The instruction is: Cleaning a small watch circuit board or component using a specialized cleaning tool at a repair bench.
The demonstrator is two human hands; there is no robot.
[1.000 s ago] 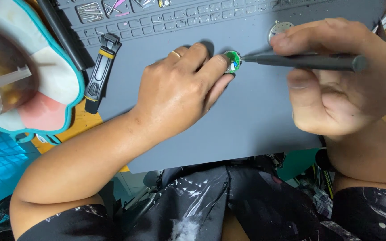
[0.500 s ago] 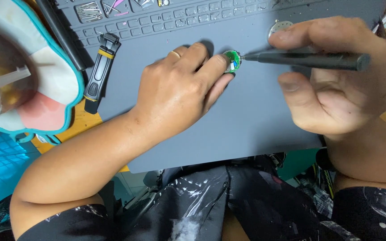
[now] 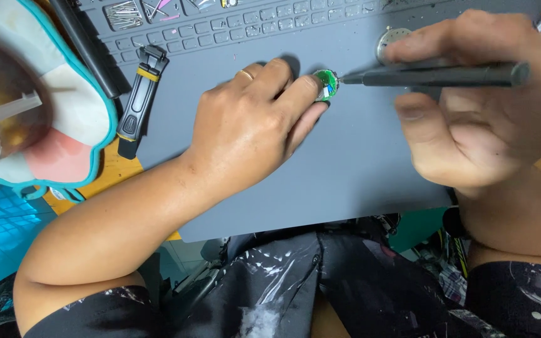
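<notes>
Green round circuit board point(image 3: 327, 84) sits on the grey mat point(image 3: 345, 163), pinched at the fingertips of the left hand point(image 3: 252, 128); the right hand point(image 3: 483, 119) has a closed grip on a black screwdriver point(image 3: 433, 76), tip touching the board; a black-and-yellow tool point(image 3: 138, 100) lies well left

green disc point(image 3: 327, 83), grey mat point(image 3: 345, 156)

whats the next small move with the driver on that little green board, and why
Probably turn the dark screwdriver gently in place: its tip already meets the edge of the small green round board, which the left hand pins on the grey mat, while the right hand grips the shaft.
</notes>
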